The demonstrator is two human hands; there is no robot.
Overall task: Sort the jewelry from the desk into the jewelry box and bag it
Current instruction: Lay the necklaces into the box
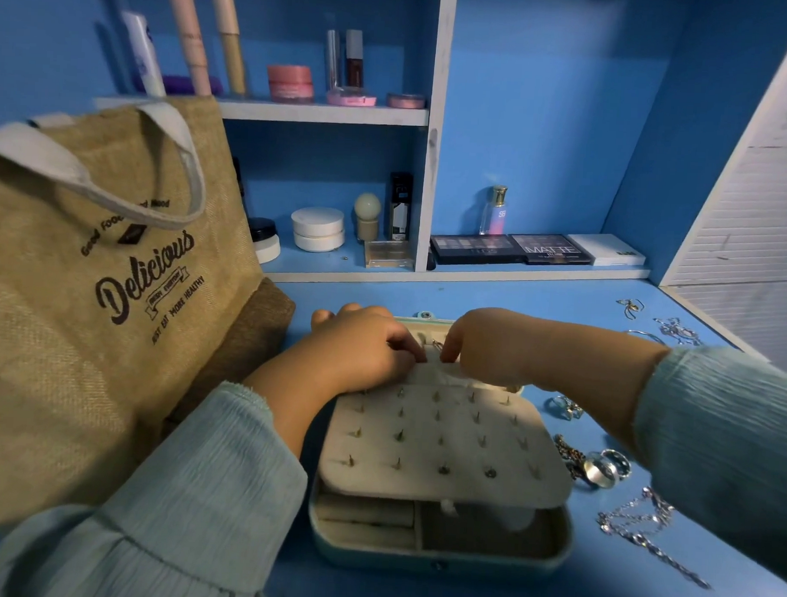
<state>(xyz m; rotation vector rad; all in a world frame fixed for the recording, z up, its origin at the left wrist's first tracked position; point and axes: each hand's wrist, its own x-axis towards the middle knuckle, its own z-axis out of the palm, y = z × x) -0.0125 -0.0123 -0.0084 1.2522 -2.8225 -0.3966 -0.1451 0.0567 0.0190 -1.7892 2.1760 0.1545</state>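
head view: two hands [367,342] [493,343], one jewelry box [439,548].

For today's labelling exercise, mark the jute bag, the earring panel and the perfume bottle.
jute bag [110,331], head view, printed front.
earring panel [443,449], head view, panel's middle.
perfume bottle [494,214], head view, glass body.

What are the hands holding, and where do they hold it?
Both the left hand and the right hand pinch a small earring over the jewelry box; which part is too tiny to tell.

Coarse jute bag [88,330]; shiny metal chains [643,526].
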